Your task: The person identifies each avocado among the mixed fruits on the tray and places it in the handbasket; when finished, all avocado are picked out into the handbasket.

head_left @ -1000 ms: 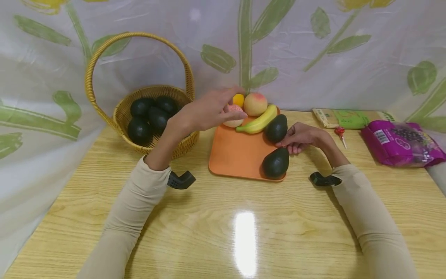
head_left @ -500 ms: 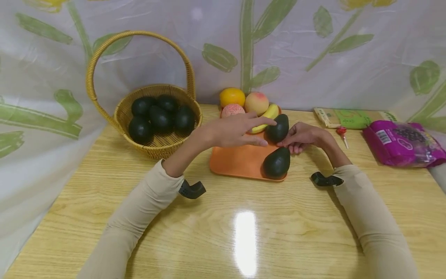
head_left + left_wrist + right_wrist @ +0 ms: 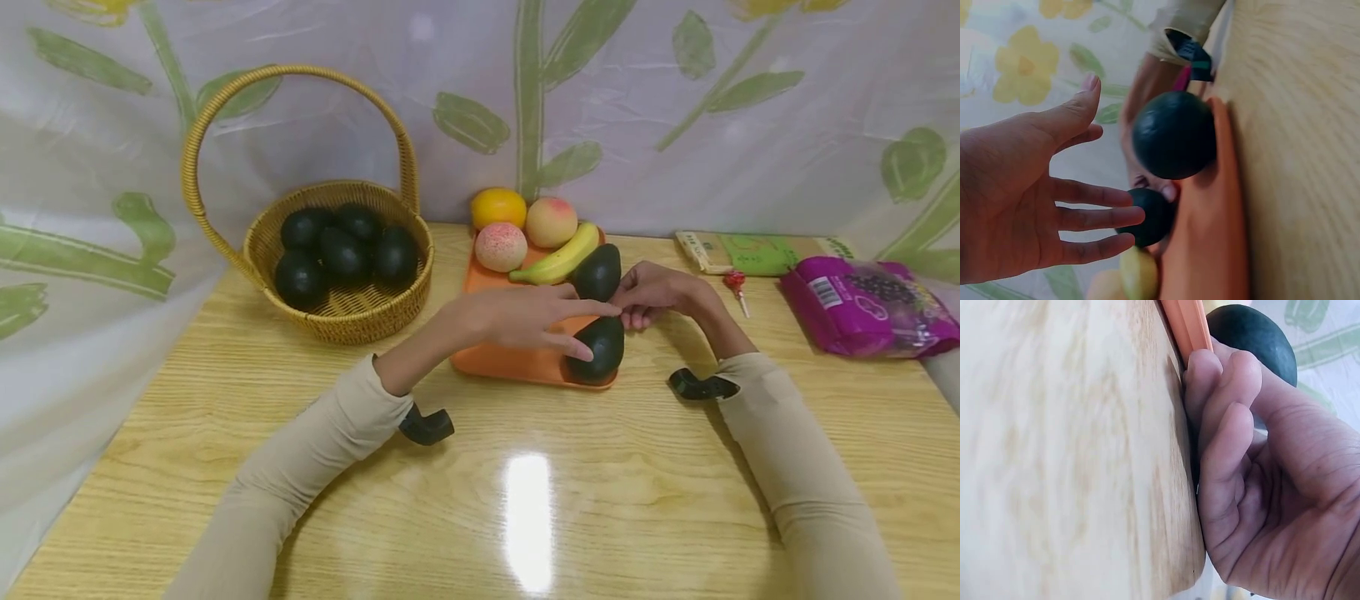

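Observation:
An orange tray [image 3: 517, 360] holds two dark green avocados, a banana [image 3: 561, 257], a peach [image 3: 552, 221], a yellow lemon-like fruit [image 3: 498, 207] and a pink speckled round fruit [image 3: 501, 247]. Spread over the tray, my left hand [image 3: 528, 318] points its straight fingers toward the near avocado [image 3: 609, 358]. In the left wrist view a gap shows between that hand [image 3: 1029, 194] and the near avocado [image 3: 1175, 134]. My right hand [image 3: 654, 292] pinches the tray's right rim beside the far avocado [image 3: 597, 271]. Curled fingers at the tray's edge [image 3: 1188, 325] fill the right wrist view.
A wicker basket [image 3: 360, 329] with a tall handle stands at the left, holding several avocados [image 3: 345, 254]. At the right lie a red lollipop [image 3: 737, 287], a green-and-brown packet [image 3: 772, 252] and a purple bag [image 3: 862, 308]. A patterned curtain backs the wooden table [image 3: 375, 517].
My left hand has moved from the pink fruit at the back, past the far avocado, toward the near avocado. The right hand keeps its hold on the tray rim.

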Demonstrator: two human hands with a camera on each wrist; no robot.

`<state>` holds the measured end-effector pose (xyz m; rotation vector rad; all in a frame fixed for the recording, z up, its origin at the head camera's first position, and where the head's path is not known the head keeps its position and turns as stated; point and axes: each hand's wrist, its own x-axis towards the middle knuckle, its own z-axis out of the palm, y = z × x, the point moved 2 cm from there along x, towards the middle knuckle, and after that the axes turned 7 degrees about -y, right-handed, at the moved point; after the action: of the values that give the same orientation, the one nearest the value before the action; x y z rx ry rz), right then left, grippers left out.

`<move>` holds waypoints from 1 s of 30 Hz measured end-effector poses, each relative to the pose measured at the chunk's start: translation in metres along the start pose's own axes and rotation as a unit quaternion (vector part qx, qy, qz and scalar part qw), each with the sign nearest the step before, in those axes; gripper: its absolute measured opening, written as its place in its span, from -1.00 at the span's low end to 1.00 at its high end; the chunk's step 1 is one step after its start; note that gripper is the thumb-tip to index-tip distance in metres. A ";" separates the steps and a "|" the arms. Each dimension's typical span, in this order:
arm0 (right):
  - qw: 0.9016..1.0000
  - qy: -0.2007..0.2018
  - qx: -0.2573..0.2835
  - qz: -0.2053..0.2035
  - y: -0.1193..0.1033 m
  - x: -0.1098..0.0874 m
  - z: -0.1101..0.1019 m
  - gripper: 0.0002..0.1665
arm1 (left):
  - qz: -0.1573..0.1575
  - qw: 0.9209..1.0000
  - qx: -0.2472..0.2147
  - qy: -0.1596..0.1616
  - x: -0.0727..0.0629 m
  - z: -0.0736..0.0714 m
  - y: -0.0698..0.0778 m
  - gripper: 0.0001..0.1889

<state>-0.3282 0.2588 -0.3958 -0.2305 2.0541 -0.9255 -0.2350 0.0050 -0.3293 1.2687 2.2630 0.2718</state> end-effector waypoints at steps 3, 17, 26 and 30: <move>1.000 0.004 -0.003 0.003 0.000 0.000 -0.001 -0.75 | 0.004 1.000 0.011 -0.003 0.006 0.005 0.001 -0.24; 1.000 -0.013 0.007 -0.006 0.002 0.002 0.001 -0.70 | 0.055 0.998 0.000 -0.016 0.018 0.017 0.003 -0.41; 1.000 -0.010 -0.008 -0.004 0.000 -0.001 0.002 -0.66 | 0.125 0.992 0.003 0.023 0.025 0.024 0.006 -0.64; 1.000 -0.001 -0.012 -0.003 0.000 0.000 0.002 -0.65 | 0.106 0.993 0.017 0.038 0.023 0.025 0.006 -0.54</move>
<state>-0.3270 0.2580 -0.3970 -0.2503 2.0634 -0.9047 -0.2267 0.0260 -0.3557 1.5444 2.2050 0.3649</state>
